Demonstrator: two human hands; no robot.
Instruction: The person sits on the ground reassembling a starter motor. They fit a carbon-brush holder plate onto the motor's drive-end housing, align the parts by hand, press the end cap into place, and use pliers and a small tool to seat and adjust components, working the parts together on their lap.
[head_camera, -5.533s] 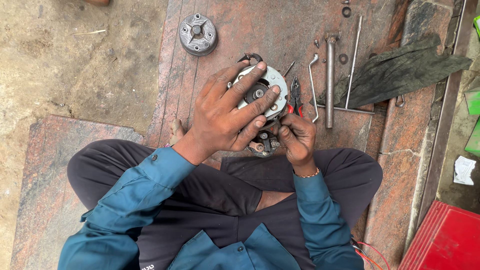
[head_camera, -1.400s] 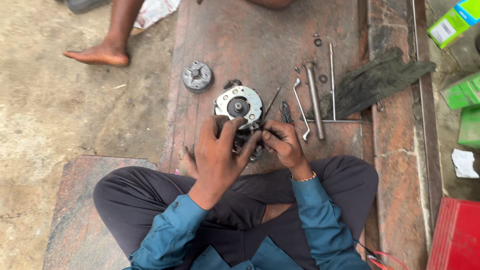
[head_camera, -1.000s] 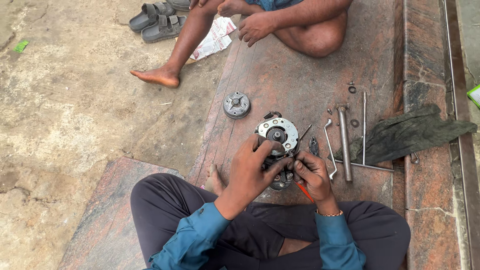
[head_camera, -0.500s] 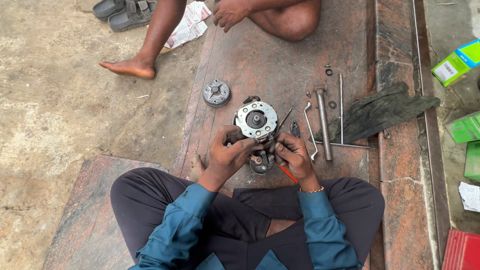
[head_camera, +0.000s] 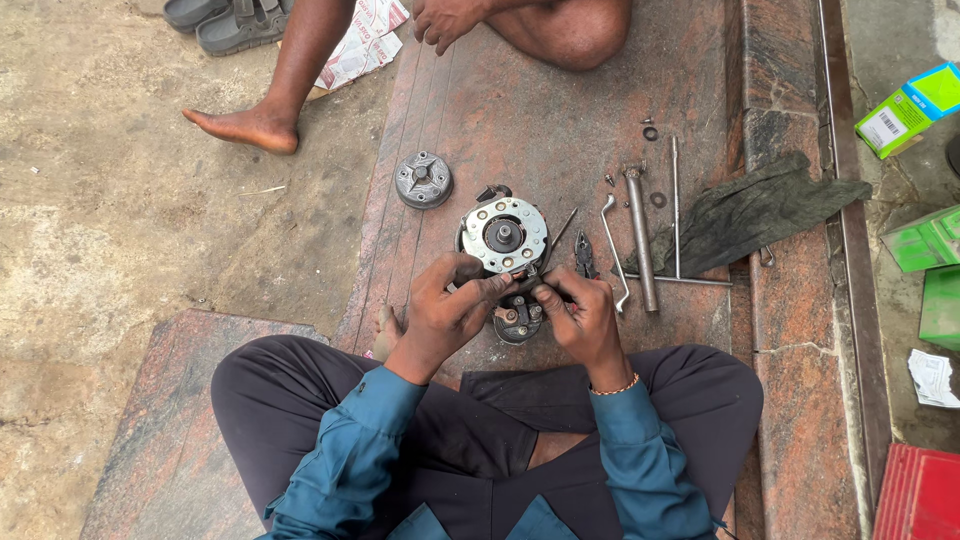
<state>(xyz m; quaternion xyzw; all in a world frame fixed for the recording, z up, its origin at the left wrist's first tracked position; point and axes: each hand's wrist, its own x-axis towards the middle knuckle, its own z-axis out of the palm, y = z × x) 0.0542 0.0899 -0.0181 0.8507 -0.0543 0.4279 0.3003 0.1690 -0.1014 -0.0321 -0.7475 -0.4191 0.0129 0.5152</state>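
Note:
I sit cross-legged on a reddish stone slab (head_camera: 520, 110). A round metal clutch assembly (head_camera: 503, 235) stands just in front of my hands, and a smaller dark round part (head_camera: 517, 320) lies under them. My left hand (head_camera: 448, 308) and my right hand (head_camera: 578, 308) meet fingertip to fingertip over that small part, pinching a tiny piece between them that I cannot make out. The right wrist wears a thin bracelet.
A second round metal hub (head_camera: 424, 179) lies to the upper left. Pliers (head_camera: 585, 256), a bent hook tool (head_camera: 612, 238), a long socket wrench (head_camera: 640, 240), a thin rod (head_camera: 676, 200), washers and a dark rag (head_camera: 755, 210) lie right. Another person's bare foot (head_camera: 245, 127) and knee rest beyond. Green boxes (head_camera: 925, 240) sit far right.
My left hand has come off the big round assembly and now meets the right hand over the small part. The view has shifted, showing the other person's leg and sandals.

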